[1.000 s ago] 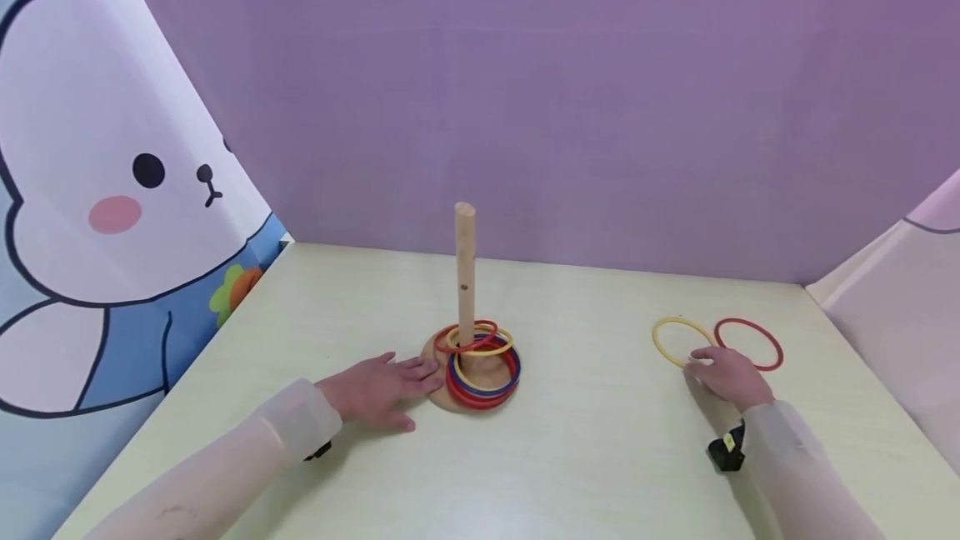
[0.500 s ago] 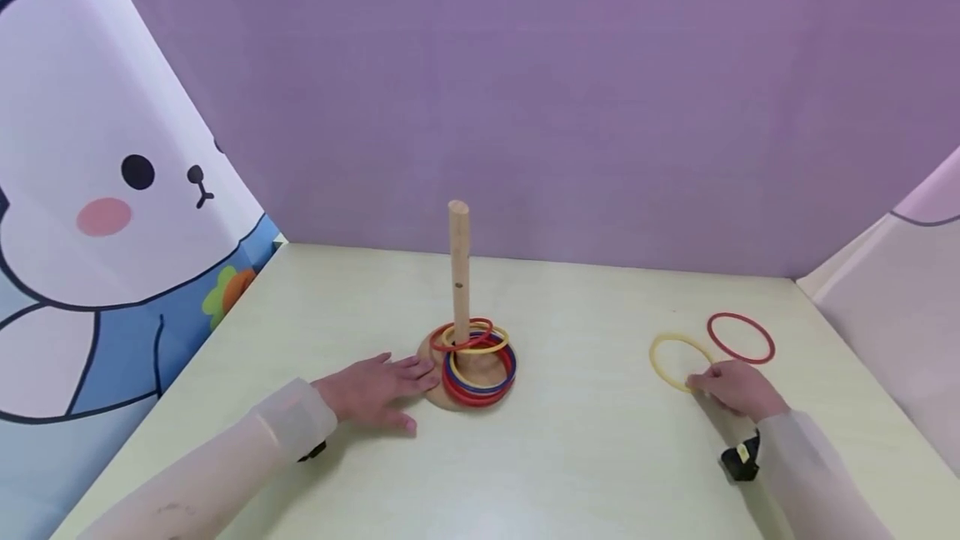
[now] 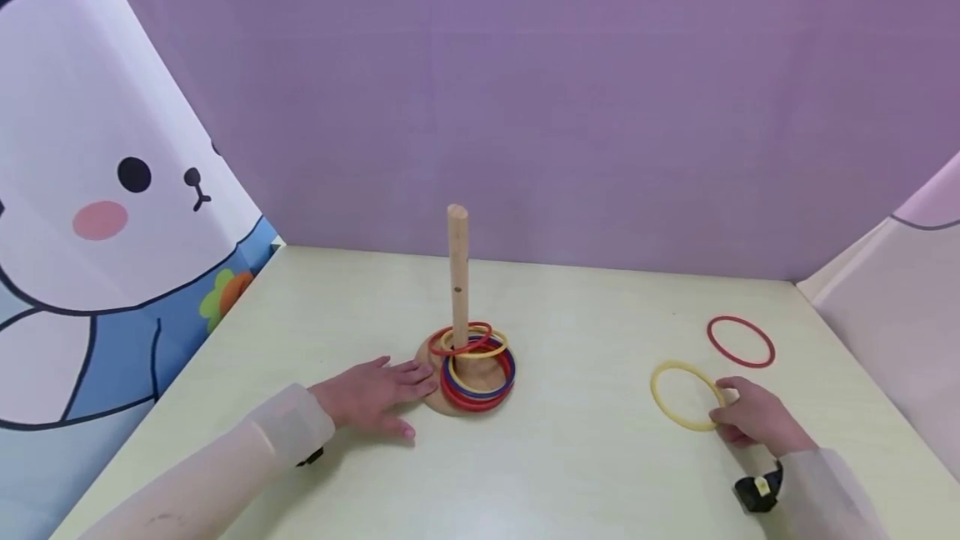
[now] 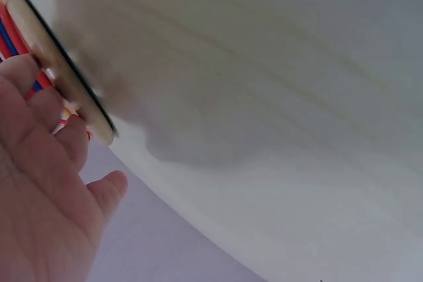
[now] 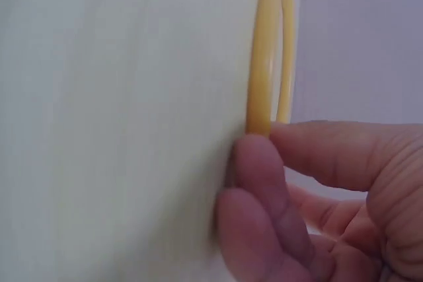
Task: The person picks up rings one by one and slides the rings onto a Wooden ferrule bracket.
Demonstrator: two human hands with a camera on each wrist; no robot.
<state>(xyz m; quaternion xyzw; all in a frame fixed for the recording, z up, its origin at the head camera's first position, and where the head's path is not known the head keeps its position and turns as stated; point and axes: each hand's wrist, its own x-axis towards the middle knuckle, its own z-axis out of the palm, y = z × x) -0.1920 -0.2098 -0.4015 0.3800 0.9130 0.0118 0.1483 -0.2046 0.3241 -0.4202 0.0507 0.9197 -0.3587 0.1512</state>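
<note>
My right hand [image 3: 761, 417] pinches the right edge of a yellow ring [image 3: 677, 365] between thumb and finger. The right wrist view has this ring [image 5: 262, 64] nearly edge-on, low against the tabletop; whether it touches is unclear. My left hand [image 3: 367, 397] lies with straight fingers on the left rim of a round wooden base [image 3: 480, 372]. From that base rises an upright wooden post [image 3: 458, 273]. Red, blue and yellow rings [image 3: 478, 407] lie loosely stacked around its foot, some tilted. In the left wrist view, fingertips touch the edge of the base [image 4: 63, 70].
Beyond the right hand, a red ring [image 3: 772, 347] lies flat on the pale table [image 3: 570, 440]. A purple backdrop [image 3: 525, 107] stands along the far edge. Printed cloth with a cartoon animal [image 3: 67, 132] hangs at the left.
My right hand took hold of the yellow ring and drew it nearer and slightly right, apart from the red ring. The left hand stayed on the base.
</note>
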